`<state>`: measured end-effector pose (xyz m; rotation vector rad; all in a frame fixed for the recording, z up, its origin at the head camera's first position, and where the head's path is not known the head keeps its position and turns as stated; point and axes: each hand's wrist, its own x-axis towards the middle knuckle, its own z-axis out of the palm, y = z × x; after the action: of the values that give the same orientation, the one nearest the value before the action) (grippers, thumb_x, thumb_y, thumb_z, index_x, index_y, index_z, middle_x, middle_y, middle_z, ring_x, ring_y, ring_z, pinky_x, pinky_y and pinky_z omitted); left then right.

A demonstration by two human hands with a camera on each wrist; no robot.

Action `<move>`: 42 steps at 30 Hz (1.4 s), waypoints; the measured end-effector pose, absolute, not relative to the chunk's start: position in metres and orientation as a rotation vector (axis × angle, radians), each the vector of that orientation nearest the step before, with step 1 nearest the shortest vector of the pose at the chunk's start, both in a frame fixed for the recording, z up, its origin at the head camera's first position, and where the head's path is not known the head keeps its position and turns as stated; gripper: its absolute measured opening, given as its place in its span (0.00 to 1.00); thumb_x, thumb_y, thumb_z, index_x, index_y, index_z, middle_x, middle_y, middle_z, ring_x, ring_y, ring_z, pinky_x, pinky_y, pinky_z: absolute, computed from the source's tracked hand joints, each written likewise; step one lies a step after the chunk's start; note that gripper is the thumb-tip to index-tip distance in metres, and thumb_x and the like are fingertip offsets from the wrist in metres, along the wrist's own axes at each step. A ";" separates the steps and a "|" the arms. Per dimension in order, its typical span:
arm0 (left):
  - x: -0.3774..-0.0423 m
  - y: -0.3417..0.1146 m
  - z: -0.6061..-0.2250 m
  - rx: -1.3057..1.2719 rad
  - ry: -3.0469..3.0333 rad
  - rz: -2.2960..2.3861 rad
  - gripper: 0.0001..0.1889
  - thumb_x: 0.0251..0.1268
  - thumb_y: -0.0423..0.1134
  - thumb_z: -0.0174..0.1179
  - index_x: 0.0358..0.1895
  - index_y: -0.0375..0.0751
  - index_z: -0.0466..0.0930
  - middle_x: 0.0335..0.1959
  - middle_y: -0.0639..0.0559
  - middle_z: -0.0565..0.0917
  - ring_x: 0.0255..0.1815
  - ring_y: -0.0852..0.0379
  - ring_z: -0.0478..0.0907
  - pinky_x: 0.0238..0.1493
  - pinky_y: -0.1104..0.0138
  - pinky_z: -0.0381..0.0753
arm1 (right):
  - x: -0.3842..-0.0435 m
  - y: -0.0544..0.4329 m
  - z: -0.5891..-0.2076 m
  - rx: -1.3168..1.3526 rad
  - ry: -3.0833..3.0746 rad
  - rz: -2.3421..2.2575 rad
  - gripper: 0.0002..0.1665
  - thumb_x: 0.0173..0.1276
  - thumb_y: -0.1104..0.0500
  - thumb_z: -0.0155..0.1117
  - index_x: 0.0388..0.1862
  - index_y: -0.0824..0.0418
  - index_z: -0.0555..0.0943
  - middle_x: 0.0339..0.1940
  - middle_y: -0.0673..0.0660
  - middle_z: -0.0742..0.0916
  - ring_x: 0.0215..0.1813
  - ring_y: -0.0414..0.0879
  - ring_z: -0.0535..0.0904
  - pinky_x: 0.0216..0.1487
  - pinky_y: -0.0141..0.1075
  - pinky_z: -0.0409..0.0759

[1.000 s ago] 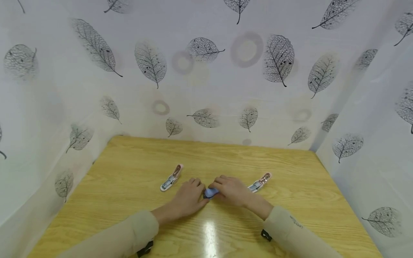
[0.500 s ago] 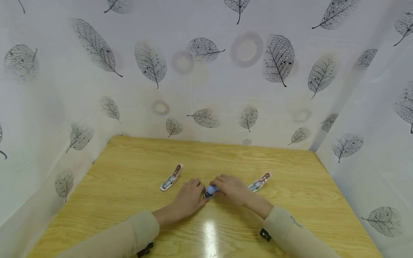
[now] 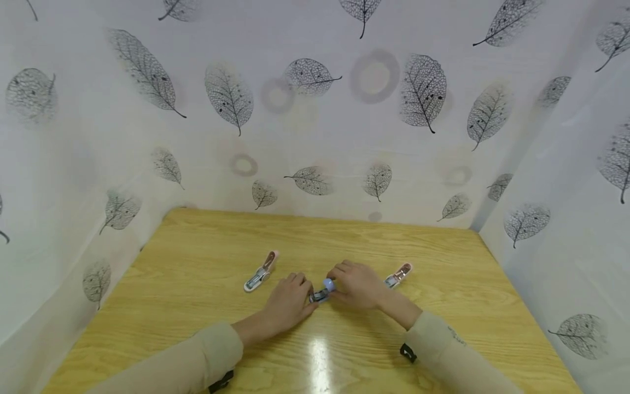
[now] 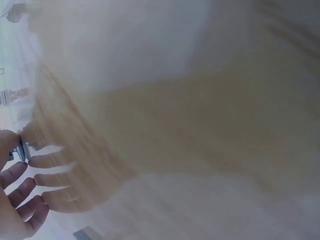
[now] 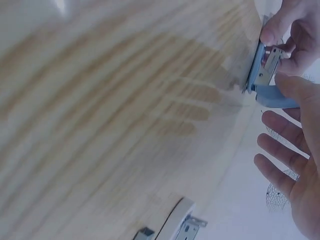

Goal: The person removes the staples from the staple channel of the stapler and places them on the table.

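A blue nail clipper (image 3: 319,296) is held between the two hands just above the table, near its middle. My left hand (image 3: 287,301) pinches the end of its metal body between thumb and fingers. With thumb and index finger, my right hand (image 3: 359,284) pinches the blue lever (image 5: 275,96), which stands swung out at an angle from the body. In the right wrist view, the other right-hand fingers extend away from the clipper. At the edge of the left wrist view, only a small part of the clipper shows between the fingers.
One white-and-pink nail clipper (image 3: 260,272) lies left of the left hand. Another white-and-pink nail clipper (image 3: 400,274) lies behind the right wrist, partly hidden. The wooden table (image 3: 206,235) meets leaf-printed walls (image 3: 315,131) at the back and sides.
The blue lever has swung up and rightward off the clipper's body, exposing the metal. My right hand has shifted slightly right with it. The left hand has stayed in place.
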<state>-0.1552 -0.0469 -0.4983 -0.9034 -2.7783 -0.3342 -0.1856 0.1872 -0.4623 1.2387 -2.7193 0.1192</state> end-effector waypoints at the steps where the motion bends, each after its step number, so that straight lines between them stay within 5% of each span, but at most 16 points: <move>1: -0.155 -0.047 -0.498 -0.903 -2.781 -0.334 0.16 0.66 0.54 0.72 0.40 0.46 0.84 0.37 0.53 0.81 0.38 0.57 0.77 0.39 0.65 0.79 | -0.186 0.188 -0.462 1.229 -2.720 0.111 0.19 0.69 0.46 0.75 0.53 0.54 0.85 0.48 0.48 0.91 0.50 0.43 0.87 0.53 0.36 0.87; 26: -0.157 -0.045 -0.500 -0.887 -2.807 -0.361 0.17 0.66 0.55 0.72 0.39 0.45 0.84 0.36 0.53 0.80 0.35 0.59 0.73 0.39 0.67 0.76 | -0.207 0.216 -0.465 1.127 -2.688 0.064 0.24 0.64 0.37 0.76 0.47 0.53 0.86 0.41 0.48 0.89 0.43 0.44 0.85 0.43 0.36 0.86; 42: -0.157 -0.044 -0.499 -0.876 -2.824 -0.376 0.16 0.66 0.55 0.71 0.39 0.46 0.85 0.38 0.53 0.82 0.38 0.57 0.75 0.42 0.64 0.79 | -0.214 0.218 -0.470 1.045 -2.802 0.042 0.27 0.68 0.33 0.70 0.53 0.51 0.86 0.44 0.48 0.90 0.45 0.43 0.84 0.45 0.37 0.86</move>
<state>-0.1569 -0.0440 -0.4991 -0.8758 -2.8236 -0.3757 -0.2142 0.2184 -0.4700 1.0455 -2.8023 0.0421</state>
